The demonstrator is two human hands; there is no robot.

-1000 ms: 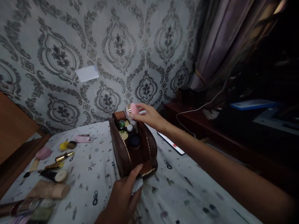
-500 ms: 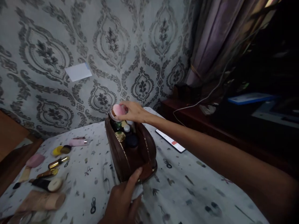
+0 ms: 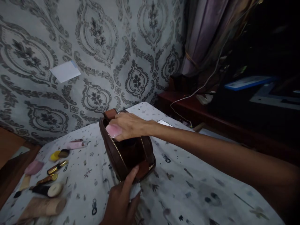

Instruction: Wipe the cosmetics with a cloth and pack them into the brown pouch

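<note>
I see grey damask wallpaper (image 3: 137, 78) with a white paper (image 3: 65, 72) against it. To the right I make out a purple curtain (image 3: 202, 31), gathered by a tie. A white cable (image 3: 187, 97) trails across dark red furniture (image 3: 182, 104). Further right I find a blue-edged flat object (image 3: 249, 83), too dim to identify.
</note>
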